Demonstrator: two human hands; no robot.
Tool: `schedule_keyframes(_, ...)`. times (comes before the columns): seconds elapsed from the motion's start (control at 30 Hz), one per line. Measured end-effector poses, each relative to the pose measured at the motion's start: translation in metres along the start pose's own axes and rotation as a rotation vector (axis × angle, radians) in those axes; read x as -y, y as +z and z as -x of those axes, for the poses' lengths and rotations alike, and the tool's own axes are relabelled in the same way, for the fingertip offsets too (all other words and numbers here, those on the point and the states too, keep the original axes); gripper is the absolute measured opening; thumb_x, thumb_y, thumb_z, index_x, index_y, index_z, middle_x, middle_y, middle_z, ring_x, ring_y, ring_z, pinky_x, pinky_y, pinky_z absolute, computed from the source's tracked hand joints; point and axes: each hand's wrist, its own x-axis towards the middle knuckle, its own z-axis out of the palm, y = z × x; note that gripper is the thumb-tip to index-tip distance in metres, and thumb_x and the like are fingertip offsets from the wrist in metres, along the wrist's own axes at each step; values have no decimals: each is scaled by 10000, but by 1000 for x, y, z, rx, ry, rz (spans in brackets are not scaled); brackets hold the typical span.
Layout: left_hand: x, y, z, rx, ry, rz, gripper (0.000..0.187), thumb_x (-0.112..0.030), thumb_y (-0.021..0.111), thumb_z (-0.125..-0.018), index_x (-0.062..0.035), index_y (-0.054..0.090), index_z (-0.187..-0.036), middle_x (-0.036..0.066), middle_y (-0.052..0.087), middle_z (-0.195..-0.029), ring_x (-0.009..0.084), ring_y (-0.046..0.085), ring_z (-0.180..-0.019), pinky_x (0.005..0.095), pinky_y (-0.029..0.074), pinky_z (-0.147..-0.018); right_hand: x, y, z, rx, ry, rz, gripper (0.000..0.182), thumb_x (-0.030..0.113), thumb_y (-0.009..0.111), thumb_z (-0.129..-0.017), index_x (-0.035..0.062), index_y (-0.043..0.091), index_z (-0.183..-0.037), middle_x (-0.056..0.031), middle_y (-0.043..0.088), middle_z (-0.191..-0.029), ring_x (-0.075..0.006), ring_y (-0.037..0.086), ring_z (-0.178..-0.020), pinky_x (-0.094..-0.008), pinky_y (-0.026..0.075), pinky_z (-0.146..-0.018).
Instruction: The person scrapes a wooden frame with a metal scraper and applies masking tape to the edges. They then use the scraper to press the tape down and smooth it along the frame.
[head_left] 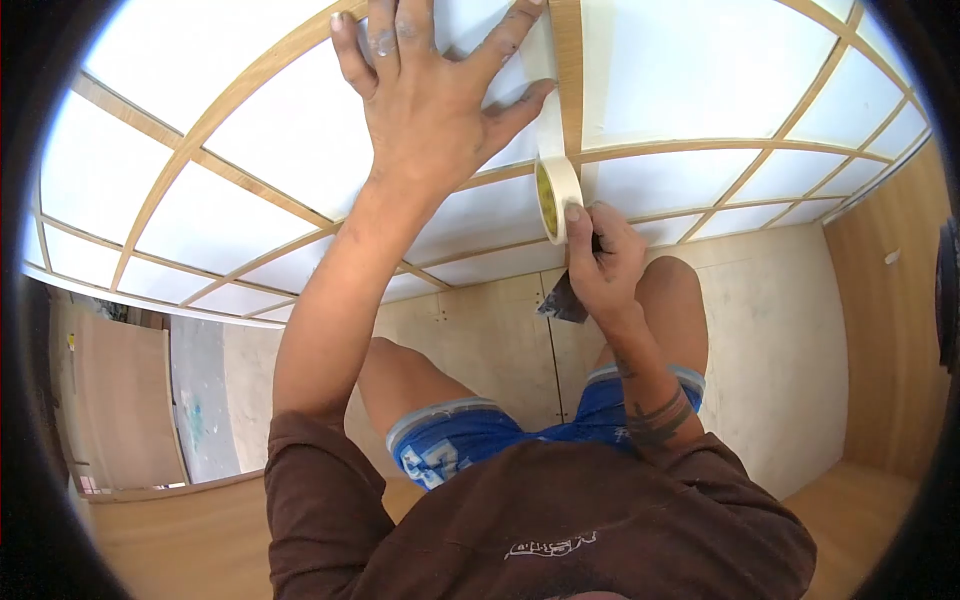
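My left hand (425, 95) is spread out over a white panel, its fingers apart and its fingertips near the top edge of the view. Grey-white smears mark some of its fingers. My right hand (608, 262) is closed on a roll of masking tape (563, 190), thumb against the lower rim. From the roll a pale tape strip (551, 125) runs upward beside a wooden strip (568, 70). A dark, flat blade with a pale-smeared edge, like a putty knife (563, 301), sticks out below the same hand. Its handle is mostly hidden by the fingers.
White panels (715, 70) framed by a wooden lattice (690, 146) curve across the upper view. Below lies a plywood floor (480, 340) with a dark seam. A wooden wall (885, 320) stands at right, and a plywood sheet (125, 400) leans at left.
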Motion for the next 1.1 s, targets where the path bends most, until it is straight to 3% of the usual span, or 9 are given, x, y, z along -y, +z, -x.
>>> schedule_keyframes(0.1, -1, 0, 1, 5, -3, 0, 796, -488, 887, -791, -402, 576, -1519, 258, 156, -1724, 490, 89, -1598, 687, 31, -1233, -10, 3, 1, 34, 92, 12, 288, 152, 712, -1013, -53, 652, -819, -142, 517, -639, -210, 452, -558, -353, 405, -543)
schedule_keyframes(0.17, -1, -1, 2, -3, -6, 32, 800, -496, 883, -792, -403, 572, -1523, 257, 145, -1729, 492, 81, -1599, 687, 27, -1235, -19, 6, 1, 82, 301, 81, 369, 211, 697, -1027, -54, 658, -774, -148, 461, -562, -207, 393, -494, -364, 372, -500)
schedule_keyframes(0.3, -5, -6, 5, 122, -33, -58, 837, -532, 871, -797, -399, 539, -1554, 298, 102, -1725, 508, 33, -1602, 689, 9, -1240, -13, 4, -12, 66, 416, 19, 465, 303, 690, -1024, -54, 651, -729, -151, 428, -516, -192, 362, -472, -388, 368, -484)
schedule_keyframes(0.37, -7, -1, 10, 136, -36, -55, 850, -549, 865, -800, -397, 527, -1565, 314, 86, -1722, 513, 14, -1603, 689, 3, -1241, -10, 1, -17, 134, 464, 178, 517, 366, 697, -1005, -54, 647, -707, -152, 439, -511, -171, 381, -484, -409, 394, -498)
schedule_keyframes(0.5, -11, 8, 27, 152, -25, -60, 874, -587, 845, -803, -393, 504, -1584, 338, 59, -1714, 531, -20, -1597, 700, -9, -1237, -20, 11, -13, 57, 467, 110, 533, 398, 706, -985, -55, 658, -708, -147, 430, -503, -155, 392, -487, -424, 410, -504)
schedule_keyframes(0.67, -20, 14, 41, 185, -61, -57, 900, -592, 838, -798, -400, 477, -1600, 340, 31, -1717, 551, -41, -1588, 730, -28, -1219, -17, 6, -20, 145, 545, 129, 500, 388, 706, -987, -58, 701, -762, -119, 471, -503, -140, 420, -495, -391, 425, -512)
schedule_keyframes(0.8, -28, 14, 41, 213, -144, 82, 932, -593, 826, -799, -410, 431, -1622, 355, 11, -1712, 564, -70, -1581, 762, -37, -1196, -22, 11, -17, 77, 498, 25, 495, 385, 717, -986, -65, 714, -780, -98, 470, -501, -112, 414, -513, -375, 416, -506)
schedule_keyframes(1.1, -30, 18, 43, 221, -156, 85, 940, -583, 805, -826, -411, 380, -1647, 366, -13, -1708, 565, -106, -1575, 767, -53, -1190, -23, 9, -20, 93, 577, 54, 519, 391, 733, -984, -78, 699, -764, -38, 394, -510, -91, 368, -552, -351, 381, -494)
